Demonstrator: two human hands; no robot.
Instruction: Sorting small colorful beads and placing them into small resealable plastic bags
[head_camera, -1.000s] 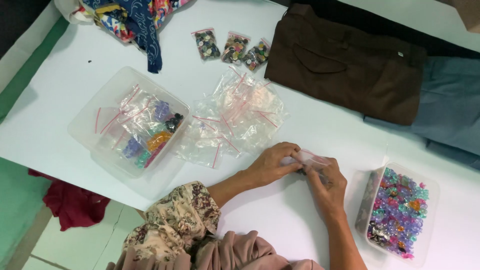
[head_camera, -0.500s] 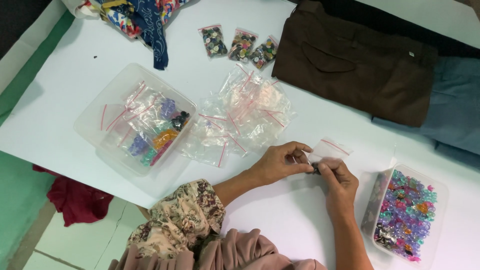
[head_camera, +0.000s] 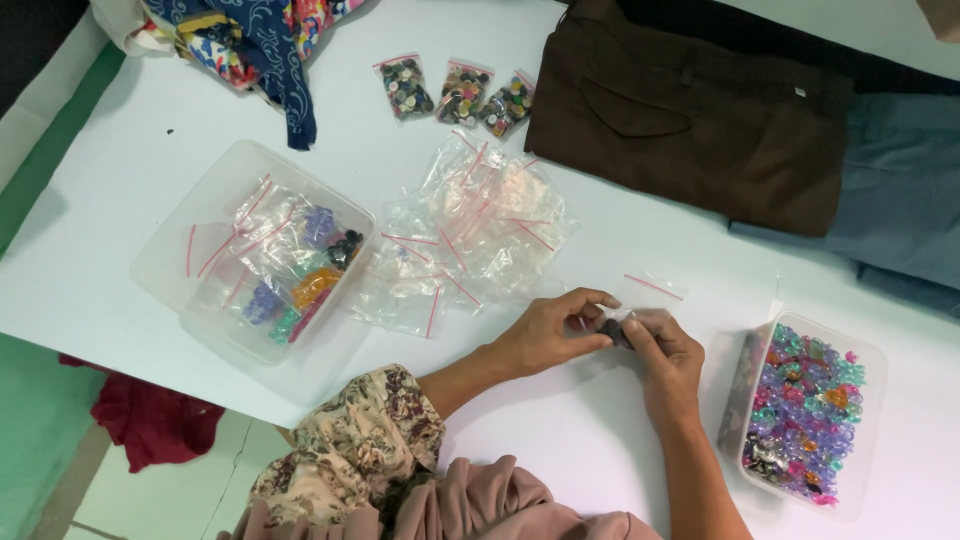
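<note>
Hands pinch small clear bag; bead tub beside.

Small clear zip bag, dark contents, probably buttons, pinched above white table.

A: Left hand and right hand meet over a small clear bag with something dark pinched between the fingertips; white table.

B: Tub of coloured beads just right; pile of empty bags above; lidless tub of filled bags left.
</note>
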